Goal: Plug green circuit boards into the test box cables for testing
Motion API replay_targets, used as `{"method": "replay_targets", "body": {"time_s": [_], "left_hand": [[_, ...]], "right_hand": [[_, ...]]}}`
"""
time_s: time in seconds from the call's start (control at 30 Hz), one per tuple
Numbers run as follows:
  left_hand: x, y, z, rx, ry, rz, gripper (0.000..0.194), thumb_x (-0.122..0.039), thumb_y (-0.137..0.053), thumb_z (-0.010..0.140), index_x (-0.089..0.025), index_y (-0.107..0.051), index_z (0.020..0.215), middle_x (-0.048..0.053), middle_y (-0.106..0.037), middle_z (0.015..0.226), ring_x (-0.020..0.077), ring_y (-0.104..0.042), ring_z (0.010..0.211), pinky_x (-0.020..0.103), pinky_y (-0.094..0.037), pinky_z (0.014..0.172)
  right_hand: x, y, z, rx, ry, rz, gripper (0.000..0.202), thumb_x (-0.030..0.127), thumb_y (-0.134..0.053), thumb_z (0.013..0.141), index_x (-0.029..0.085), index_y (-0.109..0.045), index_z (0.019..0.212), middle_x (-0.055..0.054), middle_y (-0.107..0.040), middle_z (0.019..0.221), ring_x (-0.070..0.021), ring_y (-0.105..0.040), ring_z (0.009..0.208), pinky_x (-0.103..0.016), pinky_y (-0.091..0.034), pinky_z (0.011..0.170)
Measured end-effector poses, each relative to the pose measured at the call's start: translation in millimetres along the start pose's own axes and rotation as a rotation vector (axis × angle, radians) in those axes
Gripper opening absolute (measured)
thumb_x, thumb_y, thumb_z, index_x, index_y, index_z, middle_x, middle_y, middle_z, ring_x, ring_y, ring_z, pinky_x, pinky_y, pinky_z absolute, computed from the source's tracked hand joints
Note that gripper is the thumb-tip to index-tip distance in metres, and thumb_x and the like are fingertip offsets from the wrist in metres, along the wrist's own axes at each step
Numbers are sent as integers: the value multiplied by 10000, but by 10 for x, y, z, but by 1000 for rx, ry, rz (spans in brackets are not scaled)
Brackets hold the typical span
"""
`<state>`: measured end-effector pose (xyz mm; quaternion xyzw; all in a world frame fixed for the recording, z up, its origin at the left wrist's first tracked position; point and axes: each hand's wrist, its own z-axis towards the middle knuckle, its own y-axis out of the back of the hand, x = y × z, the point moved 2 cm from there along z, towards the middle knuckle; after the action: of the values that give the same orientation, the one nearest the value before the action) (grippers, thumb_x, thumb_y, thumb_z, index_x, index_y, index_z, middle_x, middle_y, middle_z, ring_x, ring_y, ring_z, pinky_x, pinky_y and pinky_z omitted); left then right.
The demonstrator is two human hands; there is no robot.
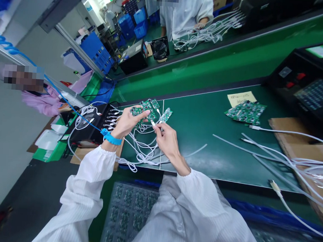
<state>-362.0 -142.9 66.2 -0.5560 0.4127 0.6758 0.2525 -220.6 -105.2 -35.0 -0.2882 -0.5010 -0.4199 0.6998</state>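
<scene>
My left hand (127,121), with a blue band at the wrist, holds green circuit boards (150,106) between thumb and fingers above the green table. Close on its right, my right hand (166,138) pinches a white cable plug (153,123) at the lower edge of the boards. Whether the plug sits in a socket is too small to tell. Another small board (166,115) lies just beyond my right hand. White cables (141,154) are tangled on the table below both hands.
A black box with plugged-in cables (93,125) stands at the left. More boards (247,112) lie by a yellow note (241,98) at the right, near loose cables and a black device (310,80). A tray of boards (129,211) is below the table edge. Two people are nearby.
</scene>
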Motion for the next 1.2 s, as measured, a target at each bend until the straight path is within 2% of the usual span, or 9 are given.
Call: {"method": "replay_targets", "body": {"time_s": [0.3, 0.6, 0.67, 0.77, 0.83, 0.9, 0.97, 1.07, 1.2], "left_hand": [[24, -2, -22, -23, 55, -20, 564, -435, -982, 545, -162, -640, 901, -1, -693, 836, 146, -687, 702, 304, -629, 727], [89, -57, -12, -16, -9, 0, 526, -470, -961, 574, -153, -648, 854, 20, -698, 834, 152, -673, 751, 317, -641, 711], [59, -79, -37, -20, -31, 28, 507, -499, -946, 599, -155, -648, 824, 17, -689, 819, 154, -673, 748, 315, -638, 718], [-4, -118, -74, -32, -95, 107, 465, -540, -899, 674, -163, -649, 780, 25, -686, 810, 171, -695, 745, 292, -607, 694], [-33, -135, -87, -48, -117, 162, 461, -562, -882, 696, -169, -650, 764, 31, -679, 781, 184, -704, 714, 275, -557, 642], [-51, -136, -93, -73, -122, 210, 459, -575, -872, 708, -174, -657, 766, 28, -660, 720, 176, -679, 648, 272, -501, 603], [-62, -130, -99, -86, -136, 259, 442, -581, -844, 747, -178, -663, 762, 25, -641, 672, 160, -632, 598, 275, -460, 588], [-64, -123, -119, -86, -206, 313, 408, -568, -800, 802, -189, -663, 743, 23, -644, 679, 154, -588, 607, 284, -450, 612], [-8, -132, -163, -95, -360, 437, 327, -499, -788, 838, -195, -682, 779, 22, -681, 777, 171, -611, 730, 292, -472, 731]], "right_hand": [[-15, 24, 19, 18, 4, -9, 240, 331, -532, 996, 197, -666, 849, -40, -655, 831, -165, -572, 708, -275, -395, 605], [-71, 40, 21, 16, -43, 17, 247, 360, -550, 975, 203, -680, 836, -44, -689, 839, -150, -591, 661, -250, -402, 533], [-76, 69, 25, 36, -100, 76, 256, 405, -570, 964, 200, -684, 860, -35, -688, 799, -132, -583, 571, -242, -399, 479], [-92, 121, 21, 99, -285, 230, 320, 503, -622, 923, 189, -674, 951, 18, -623, 622, -127, -554, 414, -242, -416, 405], [-97, 155, 8, 84, -352, 343, 378, 511, -685, 868, 177, -645, 1041, 11, -657, 680, -149, -632, 458, -256, -497, 438], [-102, 181, -12, 9, -342, 426, 430, 481, -732, 822, 167, -607, 1088, -53, -722, 881, -174, -728, 617, -288, -591, 555], [-105, 184, -38, -51, -325, 463, 419, 476, -718, 834, 160, -595, 1081, -114, -741, 1010, -191, -763, 742, -323, -631, 663], [-70, 144, -72, -55, -312, 466, 367, 485, -659, 895, 156, -621, 1053, -149, -769, 1028, -194, -765, 789, -340, -632, 708], [92, 89, -80, -132, -271, 460, 300, 434, -684, 907, 172, -628, 1043, -106, -785, 959, -179, -742, 731, -314, -592, 673]]}}
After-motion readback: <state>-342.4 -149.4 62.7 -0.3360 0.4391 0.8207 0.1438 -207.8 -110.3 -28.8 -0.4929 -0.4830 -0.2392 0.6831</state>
